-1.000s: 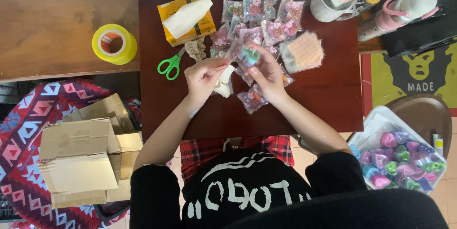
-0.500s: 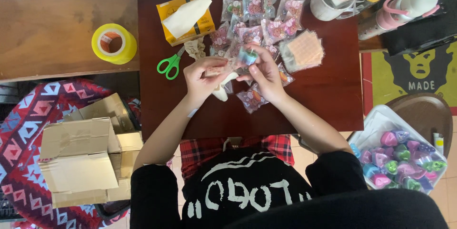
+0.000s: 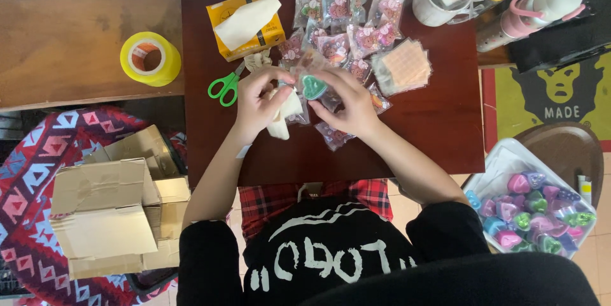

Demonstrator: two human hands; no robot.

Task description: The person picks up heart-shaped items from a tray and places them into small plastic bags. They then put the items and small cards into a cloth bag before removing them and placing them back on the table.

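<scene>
Over the middle of the dark red worktop (image 3: 433, 128) both hands meet on a small clear packet (image 3: 312, 74). The right hand (image 3: 347, 105) pinches a teal heart-shaped piece (image 3: 313, 86) against it, fingers closed on that piece, while the left hand (image 3: 258, 99) grips the packet's left edge with a white cloth (image 3: 280, 118) tucked under its palm. Compared with a second ago, the hands have drawn a little closer and the teal heart now shows plainly between the fingers, where it was mostly covered; it looks as if the piece is just at the packet's mouth, though whether it is inside or outside I cannot tell. Farther off lies a heap of filled packets (image 3: 347, 20), with a stack of empty sleeves (image 3: 404, 67) to their right. Green scissors (image 3: 224, 86) and a yellow tissue box (image 3: 245, 23) sit to the left, a tape roll (image 3: 150, 58) beyond them, and a tray of coloured hearts (image 3: 528, 207) near right.
</scene>
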